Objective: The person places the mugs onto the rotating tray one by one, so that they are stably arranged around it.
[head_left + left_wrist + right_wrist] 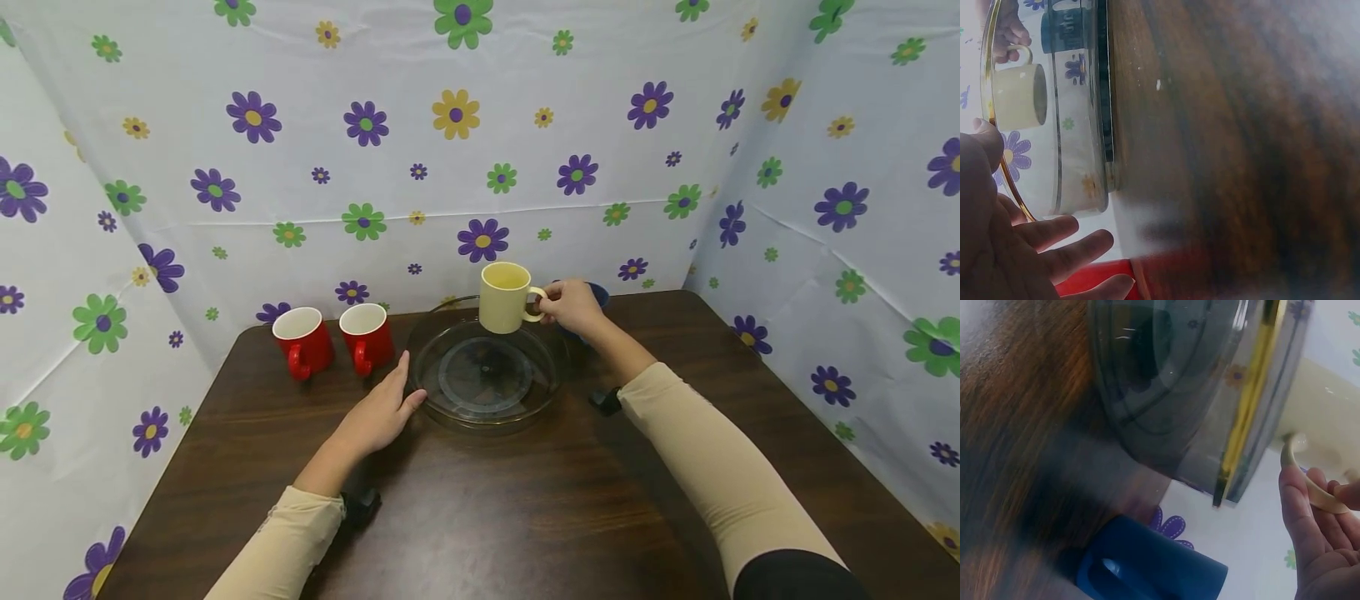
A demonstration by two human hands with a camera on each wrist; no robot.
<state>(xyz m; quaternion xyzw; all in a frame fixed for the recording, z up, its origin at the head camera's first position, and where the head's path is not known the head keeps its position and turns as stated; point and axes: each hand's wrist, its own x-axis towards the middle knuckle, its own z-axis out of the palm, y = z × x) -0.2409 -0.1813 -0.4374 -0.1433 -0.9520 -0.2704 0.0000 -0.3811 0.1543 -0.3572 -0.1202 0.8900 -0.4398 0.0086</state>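
My right hand (573,307) pinches the handle of a pale yellow mug (502,300) and holds it upright in the air over the back of a clear round tray. Smoky see-through walls and a thin gold rim mark this tray (480,419), and a grey ring shows through its base. At the tray's left side, my left hand (378,414) has its fingers extended, with the thumb (988,144) at the gold rim in the left wrist view. A dark blue mug (1154,559) stands on the table right of the tray, mostly hidden behind my right hand in the head view.
Two red mugs with white insides, one at the far left (303,343) and one closer to the tray (367,342), stand at the back left of the dark wooden table (525,508). Flower-patterned white cloth (300,167) hangs behind and on both sides.
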